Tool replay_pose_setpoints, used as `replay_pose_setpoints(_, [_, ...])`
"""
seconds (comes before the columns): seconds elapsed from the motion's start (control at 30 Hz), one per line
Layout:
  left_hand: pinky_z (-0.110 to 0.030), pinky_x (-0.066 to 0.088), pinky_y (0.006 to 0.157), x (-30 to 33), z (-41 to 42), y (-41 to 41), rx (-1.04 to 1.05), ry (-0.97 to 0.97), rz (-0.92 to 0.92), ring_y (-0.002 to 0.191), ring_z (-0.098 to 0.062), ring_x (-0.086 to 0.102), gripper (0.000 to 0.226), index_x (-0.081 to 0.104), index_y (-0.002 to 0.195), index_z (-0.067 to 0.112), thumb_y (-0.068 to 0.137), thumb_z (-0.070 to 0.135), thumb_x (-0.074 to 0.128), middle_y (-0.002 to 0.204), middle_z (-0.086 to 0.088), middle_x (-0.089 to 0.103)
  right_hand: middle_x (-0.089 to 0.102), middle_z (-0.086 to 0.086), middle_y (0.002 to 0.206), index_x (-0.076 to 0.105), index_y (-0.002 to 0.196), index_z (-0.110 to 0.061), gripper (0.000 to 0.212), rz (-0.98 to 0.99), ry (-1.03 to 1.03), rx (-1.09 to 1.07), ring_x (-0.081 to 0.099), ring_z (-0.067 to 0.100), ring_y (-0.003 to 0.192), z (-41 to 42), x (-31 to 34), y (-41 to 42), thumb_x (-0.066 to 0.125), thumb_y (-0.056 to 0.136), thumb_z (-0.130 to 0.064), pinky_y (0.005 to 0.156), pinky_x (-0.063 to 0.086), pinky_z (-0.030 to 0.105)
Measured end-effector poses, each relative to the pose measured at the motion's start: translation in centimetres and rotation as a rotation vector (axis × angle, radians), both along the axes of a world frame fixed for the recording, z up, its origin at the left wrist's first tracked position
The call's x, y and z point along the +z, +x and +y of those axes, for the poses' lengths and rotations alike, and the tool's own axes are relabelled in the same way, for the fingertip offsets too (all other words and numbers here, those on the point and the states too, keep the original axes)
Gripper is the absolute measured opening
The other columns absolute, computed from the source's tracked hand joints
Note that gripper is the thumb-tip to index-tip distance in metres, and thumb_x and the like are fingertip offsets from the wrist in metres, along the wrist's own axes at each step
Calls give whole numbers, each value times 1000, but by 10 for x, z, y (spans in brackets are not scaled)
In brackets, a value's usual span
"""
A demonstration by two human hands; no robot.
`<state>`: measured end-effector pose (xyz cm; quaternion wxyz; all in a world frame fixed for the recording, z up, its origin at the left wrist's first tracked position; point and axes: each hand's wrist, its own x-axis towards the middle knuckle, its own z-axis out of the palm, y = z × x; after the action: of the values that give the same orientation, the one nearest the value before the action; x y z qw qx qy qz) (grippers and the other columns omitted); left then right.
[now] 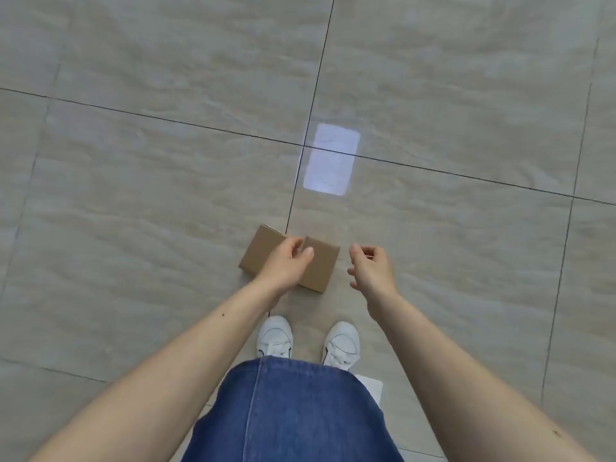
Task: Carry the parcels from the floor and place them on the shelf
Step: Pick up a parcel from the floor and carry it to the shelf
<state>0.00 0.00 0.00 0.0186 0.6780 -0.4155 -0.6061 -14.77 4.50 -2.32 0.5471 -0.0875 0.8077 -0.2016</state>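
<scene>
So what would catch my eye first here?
Probably the brown cardboard parcel on the tiled floor, just ahead of the person's white shoes. The left hand hovers over it, the right hand beside it, empty. Farther ahead, a bright rectangular light reflection shines on the tiles.

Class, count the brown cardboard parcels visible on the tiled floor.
1: a flat brown cardboard parcel lies on the floor ahead of the white shoes, partly covered by the left hand. Others may lie outside view.

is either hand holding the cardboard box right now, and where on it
Cannot be told for the left hand: it overlaps the middle of the cardboard box, fingers curled, but no grip shows. The right hand is beside the box, holding nothing.
</scene>
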Motion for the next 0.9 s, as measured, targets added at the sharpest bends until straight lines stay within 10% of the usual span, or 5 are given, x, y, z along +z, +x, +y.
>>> replay_pose_setpoints(0.47, [-26,33,100,-180,-10,-30,-136,150,-160,140,-24,38,64,28,149,4,99,38,48,154,-12,36,52,9,139,46,142,-7,62,-145,135,17,51,25,120,11,-199,4,47,95,-48,103,44,41])
replay_pose_setpoints(0.63, [-26,34,95,-189,-13,-39,-83,171,-170,137,-26,42,62,29,149,2,100,34,49,153,-13,39,52,3,110,56,122,-7,49,-165,106,-42,48,16,84,5,-203,6,44,96,-47,68,38,28])
replay_pose_setpoints(0.9, [-25,31,89,-119,-17,-49,-3,96,-169,132,-26,46,57,37,146,5,100,35,48,148,-12,45,49,9,149,29,152,-9,66,17,17,-75,44,29,137,-8,-111,-6,39,100,-49,107,35,37])
